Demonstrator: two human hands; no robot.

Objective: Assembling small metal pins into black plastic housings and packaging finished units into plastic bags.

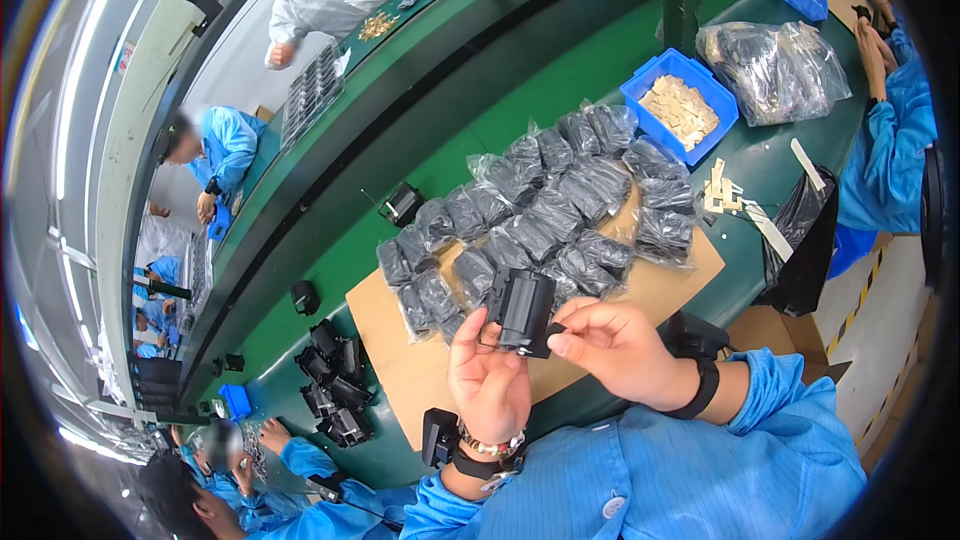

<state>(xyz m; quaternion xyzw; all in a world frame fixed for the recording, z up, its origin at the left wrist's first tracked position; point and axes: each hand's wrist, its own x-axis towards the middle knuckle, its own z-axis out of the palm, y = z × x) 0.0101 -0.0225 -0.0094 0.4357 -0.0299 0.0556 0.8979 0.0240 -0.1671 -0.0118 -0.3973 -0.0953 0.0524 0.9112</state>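
Observation:
My left hand (487,387) grips a black plastic housing (522,308) from below and holds it up over the near edge of a cardboard sheet (685,265). With thumb and forefinger, my right hand (622,348) pinches a small dark piece (553,332) at the housing's lower right corner. Whether that piece is part of the housing or separate, I cannot tell. Just beyond my hands, several black parts in clear bags (550,225) lie in rows on the cardboard.
Loose black housings (338,380) are heaped left of the cardboard. Farther right stand a blue bin (640,90) of small cream pieces and a large clear bag (775,70). Cream strips (722,190) lie near a black bag (800,245). A green conveyor (430,168) runs along the far side; co-workers sit nearby.

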